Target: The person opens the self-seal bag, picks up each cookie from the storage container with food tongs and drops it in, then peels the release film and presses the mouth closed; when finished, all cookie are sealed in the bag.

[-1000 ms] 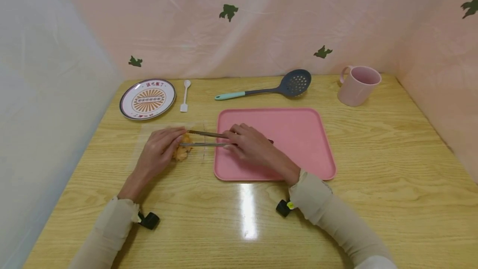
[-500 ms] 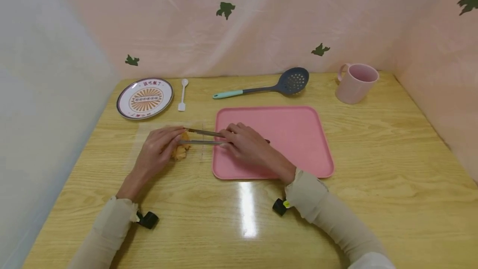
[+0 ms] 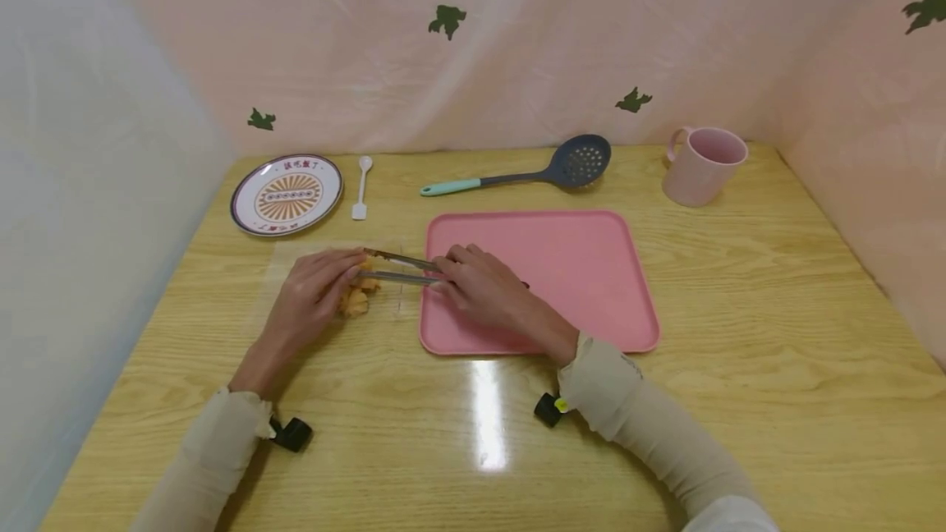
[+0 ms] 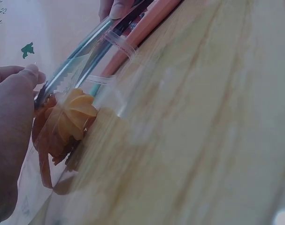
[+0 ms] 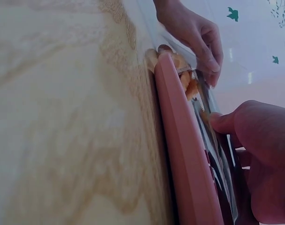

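Note:
My left hand (image 3: 306,295) pinches the upper edge of a clear zip bag (image 4: 115,96) lying on the table. Ridged, golden-brown pieces that look like cookies (image 4: 71,115) are inside the bag, partly covered by that hand in the head view. My right hand (image 3: 484,286) grips a pair of metal tongs (image 3: 402,278) above the left part of a pink tray (image 3: 584,286). The two arms of the tongs are spread apart and run through the bag's mouth. Their tips lie close to the left fingers and the cookies; whether they touch a cookie I cannot tell.
Behind the hands lie a patterned plate (image 3: 287,195), a small white spoon (image 3: 361,189) and a slotted skimmer (image 3: 580,161) with a mint handle. A pink mug (image 3: 702,169) stands at the back right. Fabric walls enclose the table's back and sides.
The right hand and the tongs have slid slightly left, so the tips reach a little farther into the bag. The left hand keeps its hold. The head view has shifted a little.

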Available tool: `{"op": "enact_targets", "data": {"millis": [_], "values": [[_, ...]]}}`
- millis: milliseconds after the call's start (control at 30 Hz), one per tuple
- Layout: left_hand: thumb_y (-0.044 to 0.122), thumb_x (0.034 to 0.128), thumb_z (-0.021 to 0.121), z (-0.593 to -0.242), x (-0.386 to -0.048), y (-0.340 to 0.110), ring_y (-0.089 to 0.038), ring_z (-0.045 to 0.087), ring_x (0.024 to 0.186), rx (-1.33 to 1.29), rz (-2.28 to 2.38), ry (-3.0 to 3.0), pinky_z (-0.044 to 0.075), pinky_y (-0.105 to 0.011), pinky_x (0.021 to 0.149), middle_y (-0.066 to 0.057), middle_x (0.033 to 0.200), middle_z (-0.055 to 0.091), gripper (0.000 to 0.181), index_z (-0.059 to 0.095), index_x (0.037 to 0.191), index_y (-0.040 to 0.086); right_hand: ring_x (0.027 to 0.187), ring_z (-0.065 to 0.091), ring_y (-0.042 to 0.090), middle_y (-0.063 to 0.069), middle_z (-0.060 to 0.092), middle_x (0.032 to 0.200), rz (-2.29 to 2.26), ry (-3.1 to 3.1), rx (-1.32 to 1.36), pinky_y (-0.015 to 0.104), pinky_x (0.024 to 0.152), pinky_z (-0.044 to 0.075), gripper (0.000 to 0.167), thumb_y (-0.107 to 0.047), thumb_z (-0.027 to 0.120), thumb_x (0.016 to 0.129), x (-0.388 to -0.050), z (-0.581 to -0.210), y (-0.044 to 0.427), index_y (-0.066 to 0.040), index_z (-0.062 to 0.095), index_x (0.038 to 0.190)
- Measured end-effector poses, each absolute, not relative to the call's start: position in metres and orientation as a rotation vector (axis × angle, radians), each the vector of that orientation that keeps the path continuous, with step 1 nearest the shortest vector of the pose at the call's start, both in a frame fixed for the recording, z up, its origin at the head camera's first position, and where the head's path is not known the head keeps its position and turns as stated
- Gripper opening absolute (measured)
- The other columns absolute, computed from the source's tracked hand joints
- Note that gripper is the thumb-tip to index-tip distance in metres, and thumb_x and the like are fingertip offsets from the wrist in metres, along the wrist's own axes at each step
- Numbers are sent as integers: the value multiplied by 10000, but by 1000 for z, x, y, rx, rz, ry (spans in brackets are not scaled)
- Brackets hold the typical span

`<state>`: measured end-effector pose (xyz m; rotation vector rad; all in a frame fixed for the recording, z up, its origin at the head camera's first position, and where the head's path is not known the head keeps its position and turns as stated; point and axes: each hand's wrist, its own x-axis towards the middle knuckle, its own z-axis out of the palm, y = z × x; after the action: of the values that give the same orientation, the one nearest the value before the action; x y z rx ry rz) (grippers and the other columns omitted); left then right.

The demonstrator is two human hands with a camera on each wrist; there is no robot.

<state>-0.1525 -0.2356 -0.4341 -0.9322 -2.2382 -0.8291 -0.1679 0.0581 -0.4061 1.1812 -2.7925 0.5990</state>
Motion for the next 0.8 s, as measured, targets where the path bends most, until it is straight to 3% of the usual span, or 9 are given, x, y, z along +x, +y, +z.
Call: {"op": "enact_targets", "data": {"millis": [133,333,533,667,800], "values": [[0,1013,626,-435,-153,-236,-407,658,1132,-947,-827,-2224,453,-479,1037,-196,1239,712,230,724,1212,-60,889,528,235,90,629,1067,591,-2795,1177,355,748,469,336,-259,587,1083,-167,-405,58,-78,664,1356],[-164,879,684,-435,-153,-236,-428,657,1132,-956,-830,-2209,455,-585,981,-204,1253,704,356,724,1218,-61,890,529,241,92,627,1065,608,-2798,1168,362,748,473,340,-266,597,1077,-165,-403,64,-69,661,1347],[-4,987,660,-436,-153,-237,-402,665,1111,-923,-818,-2227,463,-502,1010,-191,1224,719,237,730,1208,-54,919,557,263,109,638,1091,574,-2773,1153,382,752,495,335,-262,624,1064,-159,-403,76,-63,664,1330],[-20,967,676,-437,-153,-238,-384,666,1107,-896,-817,-2246,455,-433,1042,-182,1212,725,235,738,1193,-47,937,579,279,119,644,1107,566,-2750,1129,398,758,512,343,-262,645,1053,-156,-404,90,-62,668,1330],[-60,941,684,-437,-153,-238,-382,662,1119,-899,-814,-2261,449,-440,1049,-181,1224,721,265,736,1201,-43,934,581,297,130,639,1101,603,-2707,1100,414,754,515,340,-230,674,1035,-151,-405,108,-48,673,1323]]}}
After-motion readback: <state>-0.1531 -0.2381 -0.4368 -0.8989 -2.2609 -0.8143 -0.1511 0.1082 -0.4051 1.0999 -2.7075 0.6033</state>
